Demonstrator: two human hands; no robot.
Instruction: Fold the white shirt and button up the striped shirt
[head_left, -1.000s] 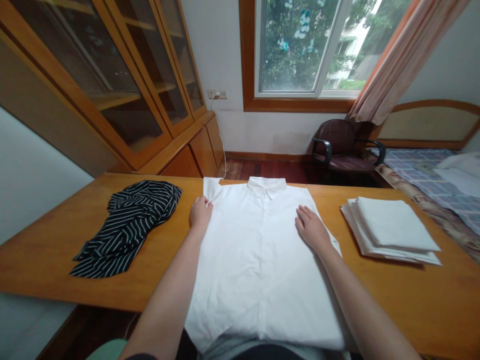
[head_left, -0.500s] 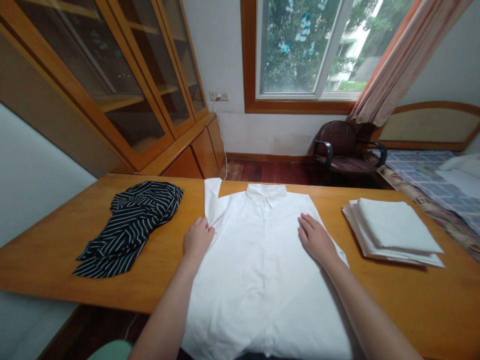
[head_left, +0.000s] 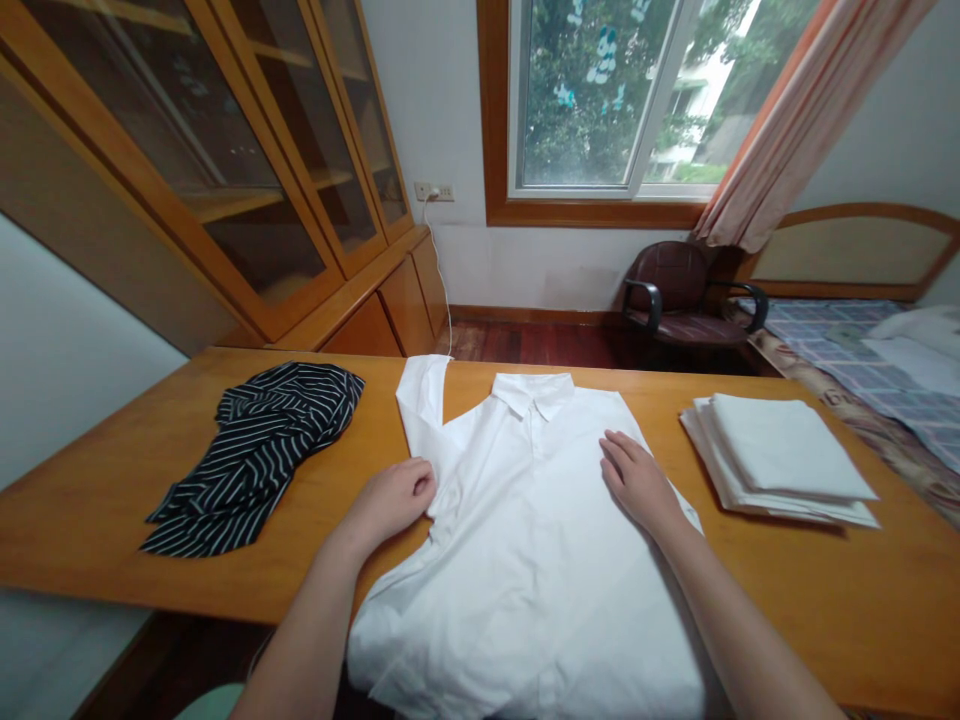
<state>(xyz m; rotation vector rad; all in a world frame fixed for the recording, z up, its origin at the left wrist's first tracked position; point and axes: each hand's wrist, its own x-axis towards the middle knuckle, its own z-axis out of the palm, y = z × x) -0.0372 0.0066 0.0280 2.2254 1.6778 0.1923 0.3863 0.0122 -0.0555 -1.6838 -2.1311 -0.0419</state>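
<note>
View: head, the only 1.
Shirt (head_left: 536,520): white, front up on the table (head_left: 97,480), between the 2 hands; collar (head_left: 534,394) at the far side, lower end toward the person, which seems to put the whole front within reach.
Left hand (head_left: 401,492): curled closed on the cloth at the shirt's side, where folds gather; fingertips hidden. The grip probably serves to control that edge.
Right hand (head_left: 637,480): open, palm down, fingers extended on the opposite side of the front, likely as a weight against sliding.
Sleeve (head_left: 421,395): 1 shows, bent, reaching the table's far edge beyond the left hand.
Striped cloth (head_left: 262,450): crumpled at left, apart from the shirt, perhaps to give it room.
Stack (head_left: 787,450): folded white layers at right, also apart, perhaps lest they be disturbed.
</note>
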